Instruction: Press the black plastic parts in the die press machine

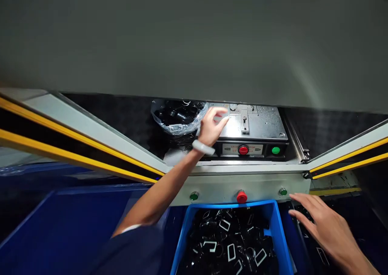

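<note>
My left hand (211, 126) reaches forward into the press opening, fingers curled over the left edge of the grey metal die plate (257, 125), beside a clear plastic bag of black parts (178, 115). Whether it holds anything is hidden. A white band sits on that wrist. My right hand (321, 222) hovers low at the right, fingers spread and empty, just right of a blue bin (274, 222) filled with black parts that have white rectangular openings.
A panel below the die carries a red button (243, 150) and a green button (275, 150). The front rail has a red button (241, 196) between two green ones. Yellow-striped guard bars (75, 145) angle in from both sides. A large blue tub (75, 226) stands at left.
</note>
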A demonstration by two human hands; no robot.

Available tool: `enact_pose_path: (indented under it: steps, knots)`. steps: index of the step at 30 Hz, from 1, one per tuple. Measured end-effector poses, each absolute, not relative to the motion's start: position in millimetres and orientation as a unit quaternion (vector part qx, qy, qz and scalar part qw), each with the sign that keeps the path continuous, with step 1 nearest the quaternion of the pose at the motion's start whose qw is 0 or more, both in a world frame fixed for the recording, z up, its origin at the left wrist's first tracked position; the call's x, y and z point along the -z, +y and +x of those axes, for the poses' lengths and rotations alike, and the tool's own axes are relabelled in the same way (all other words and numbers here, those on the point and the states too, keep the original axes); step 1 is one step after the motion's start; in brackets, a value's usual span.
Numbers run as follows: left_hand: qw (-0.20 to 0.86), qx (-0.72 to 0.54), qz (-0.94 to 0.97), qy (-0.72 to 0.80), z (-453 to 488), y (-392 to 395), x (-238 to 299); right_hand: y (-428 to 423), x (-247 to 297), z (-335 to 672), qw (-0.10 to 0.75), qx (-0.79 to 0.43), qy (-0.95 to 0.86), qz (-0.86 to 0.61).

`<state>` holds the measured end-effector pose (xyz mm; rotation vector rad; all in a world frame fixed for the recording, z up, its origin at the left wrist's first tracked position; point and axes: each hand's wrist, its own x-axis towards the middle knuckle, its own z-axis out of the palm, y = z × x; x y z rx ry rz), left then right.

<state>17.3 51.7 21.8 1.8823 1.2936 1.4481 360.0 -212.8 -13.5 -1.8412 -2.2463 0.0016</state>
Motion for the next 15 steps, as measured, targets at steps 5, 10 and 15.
enact_pose_path:
  steps: [5, 10, 15]
  knots:
    - [0.209, -0.427, 0.686, 0.55, -51.5, -87.9, 51.9, -162.2, 69.4, 353.2, 0.127, -0.119, -0.725, -0.667]
    - [0.221, -0.279, 0.727, 0.587, -100.7, -126.8, 103.5, -148.8, 81.3, 365.1, 0.154, -0.209, -0.707, -0.658]
    - [0.243, -0.2, 0.767, 0.559, -114.0, -113.7, 102.1, -148.2, 80.3, 364.8, 0.19, -0.223, -0.705, -0.646]
